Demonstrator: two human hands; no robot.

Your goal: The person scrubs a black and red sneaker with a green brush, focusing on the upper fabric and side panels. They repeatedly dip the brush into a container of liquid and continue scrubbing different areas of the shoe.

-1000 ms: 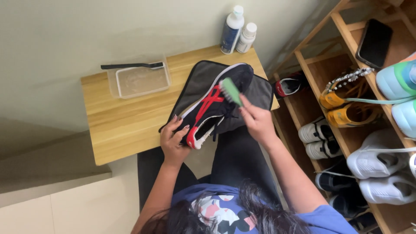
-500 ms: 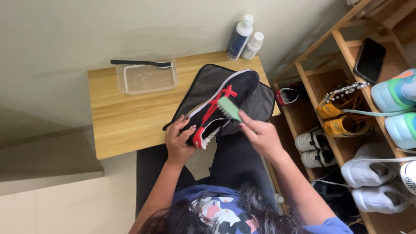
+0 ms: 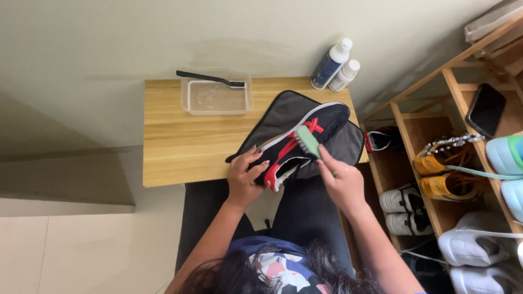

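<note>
A black sneaker [image 3: 313, 133] with red laces and a white sole lies on a dark grey mat [image 3: 278, 117] on the small wooden table [image 3: 174, 147]. My left hand [image 3: 244, 177] grips the sneaker's heel end. My right hand [image 3: 340, 179] holds a green brush [image 3: 308, 140], pressed on the shoe's side near the laces.
A clear plastic tub [image 3: 215, 98] with a black brush [image 3: 210, 79] across its rim stands at the table's back. Two bottles [image 3: 335, 68] stand at the back right corner. A wooden shoe rack [image 3: 457, 163] with several shoes and a dark phone [image 3: 485, 109] stands to the right.
The green brush has moved down along the shoe's side toward the laces. The view has shifted, so the table sits more to the right. My left hand stays on the heel.
</note>
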